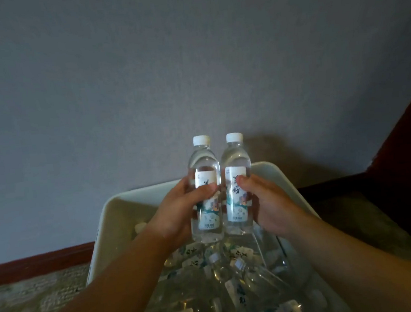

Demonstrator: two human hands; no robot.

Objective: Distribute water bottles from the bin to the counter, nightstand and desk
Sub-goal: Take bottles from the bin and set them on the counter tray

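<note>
Two clear water bottles with white caps and white labels stand upright side by side above the bin. My left hand (179,208) grips the left bottle (203,166) around its label. My right hand (269,203) grips the right bottle (236,160) the same way. The two bottles almost touch. Below them, the white plastic bin (115,213) holds several more bottles (234,272) lying in a jumble.
A grey wall fills the view ahead, with a dark red skirting board (40,263) at its foot. Patterned carpet (31,303) lies left of the bin. Dark wooden furniture or trim (399,163) rises at the right.
</note>
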